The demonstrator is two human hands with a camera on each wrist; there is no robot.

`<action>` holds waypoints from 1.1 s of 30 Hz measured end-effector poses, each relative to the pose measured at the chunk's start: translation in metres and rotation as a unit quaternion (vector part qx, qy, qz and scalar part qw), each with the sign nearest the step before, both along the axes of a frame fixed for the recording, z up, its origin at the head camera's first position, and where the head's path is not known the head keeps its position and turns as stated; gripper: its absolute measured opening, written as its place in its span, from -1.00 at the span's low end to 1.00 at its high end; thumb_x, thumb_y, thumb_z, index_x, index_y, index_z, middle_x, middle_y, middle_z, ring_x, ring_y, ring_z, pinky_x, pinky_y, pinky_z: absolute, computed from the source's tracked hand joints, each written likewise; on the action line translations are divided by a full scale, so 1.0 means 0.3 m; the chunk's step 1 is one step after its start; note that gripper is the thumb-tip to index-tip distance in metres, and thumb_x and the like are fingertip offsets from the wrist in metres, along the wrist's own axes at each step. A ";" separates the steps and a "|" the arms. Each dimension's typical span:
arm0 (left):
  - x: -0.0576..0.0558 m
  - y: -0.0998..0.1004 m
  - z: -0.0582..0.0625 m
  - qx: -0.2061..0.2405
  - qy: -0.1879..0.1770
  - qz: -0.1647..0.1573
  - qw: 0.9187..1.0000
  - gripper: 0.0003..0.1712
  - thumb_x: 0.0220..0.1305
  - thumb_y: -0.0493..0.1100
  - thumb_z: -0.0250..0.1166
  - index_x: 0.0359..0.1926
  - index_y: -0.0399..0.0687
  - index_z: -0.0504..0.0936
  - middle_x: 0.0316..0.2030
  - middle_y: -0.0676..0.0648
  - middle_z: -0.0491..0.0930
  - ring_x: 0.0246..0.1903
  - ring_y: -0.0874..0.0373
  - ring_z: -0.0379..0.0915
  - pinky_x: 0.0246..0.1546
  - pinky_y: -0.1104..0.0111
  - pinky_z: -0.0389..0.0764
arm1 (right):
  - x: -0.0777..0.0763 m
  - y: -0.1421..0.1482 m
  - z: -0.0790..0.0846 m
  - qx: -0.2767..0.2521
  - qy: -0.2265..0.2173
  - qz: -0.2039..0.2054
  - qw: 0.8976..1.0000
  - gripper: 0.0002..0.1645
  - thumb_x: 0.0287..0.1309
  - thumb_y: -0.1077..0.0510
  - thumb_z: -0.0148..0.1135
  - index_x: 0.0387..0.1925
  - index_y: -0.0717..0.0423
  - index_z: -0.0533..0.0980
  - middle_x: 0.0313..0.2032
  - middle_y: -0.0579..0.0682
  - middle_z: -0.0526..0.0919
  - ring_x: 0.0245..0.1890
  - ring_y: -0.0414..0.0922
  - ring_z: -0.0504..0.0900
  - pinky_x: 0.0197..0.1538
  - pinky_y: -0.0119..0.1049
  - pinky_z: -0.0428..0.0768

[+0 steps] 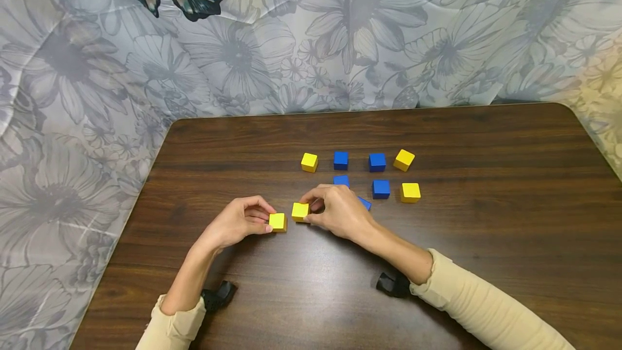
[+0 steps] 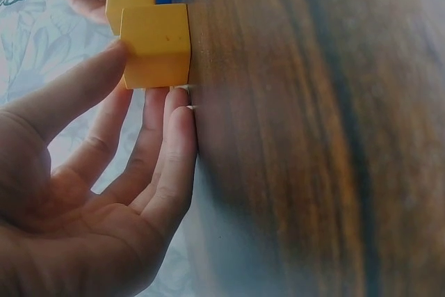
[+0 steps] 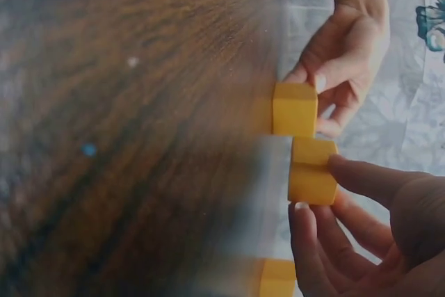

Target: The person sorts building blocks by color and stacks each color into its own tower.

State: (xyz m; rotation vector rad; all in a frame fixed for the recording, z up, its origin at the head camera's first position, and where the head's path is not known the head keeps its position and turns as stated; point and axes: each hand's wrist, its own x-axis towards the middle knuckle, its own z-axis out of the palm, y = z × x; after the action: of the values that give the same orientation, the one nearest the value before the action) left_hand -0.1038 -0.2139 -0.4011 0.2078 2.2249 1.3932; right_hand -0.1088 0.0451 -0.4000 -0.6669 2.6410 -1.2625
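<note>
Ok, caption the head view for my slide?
Left hand and right hand each pinch a yellow cube on the wooden table.

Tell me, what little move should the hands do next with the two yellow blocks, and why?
Probably slide the left hand's yellow block up beside the right hand's yellow block. Both rest on the table, each pinched, nearly touching but offset, so they do not yet line up.

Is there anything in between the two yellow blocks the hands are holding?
Nothing visible. The left hand holds one yellow block, the right hand the other yellow block; only bare table shows between them.
</note>
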 end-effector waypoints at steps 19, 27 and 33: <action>0.001 0.001 0.003 0.005 -0.003 0.000 1.000 -0.70 0.14 -0.40 0.45 -0.08 -0.29 0.63 -0.14 -0.21 0.63 -0.14 -0.01 0.60 -0.17 0.34 0.66 | 0.014 -0.036 -0.013 0.031 0.008 0.031 0.999 -0.65 -0.09 0.21 0.60 -0.17 0.04 0.71 -0.23 -0.13 0.74 -0.33 -0.27 0.70 -0.25 -0.46 0.63; 0.001 0.002 0.005 0.007 -0.008 -0.002 1.000 -0.70 0.14 -0.40 0.44 -0.08 -0.29 0.63 -0.15 -0.22 0.63 -0.15 0.00 0.60 -0.18 0.35 0.66 | 0.020 -0.045 -0.014 0.039 -0.005 0.030 0.999 -0.65 -0.09 0.23 0.60 -0.18 0.05 0.71 -0.27 -0.11 0.73 -0.34 -0.27 0.69 -0.27 -0.45 0.63; 0.001 0.001 0.005 0.006 -0.006 -0.003 1.000 -0.71 0.15 -0.40 0.43 -0.08 -0.29 0.63 -0.14 -0.22 0.63 -0.14 -0.01 0.60 -0.18 0.34 0.66 | 0.021 -0.051 -0.011 0.037 -0.013 0.029 0.999 -0.66 -0.08 0.24 0.59 -0.19 0.05 0.71 -0.28 -0.11 0.73 -0.34 -0.27 0.69 -0.27 -0.46 0.63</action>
State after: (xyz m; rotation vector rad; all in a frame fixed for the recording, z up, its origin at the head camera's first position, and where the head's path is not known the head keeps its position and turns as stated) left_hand -0.1035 -0.2136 -0.3996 0.2091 2.2054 1.4021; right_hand -0.1025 0.0298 -0.4034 -0.7063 2.6133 -1.1446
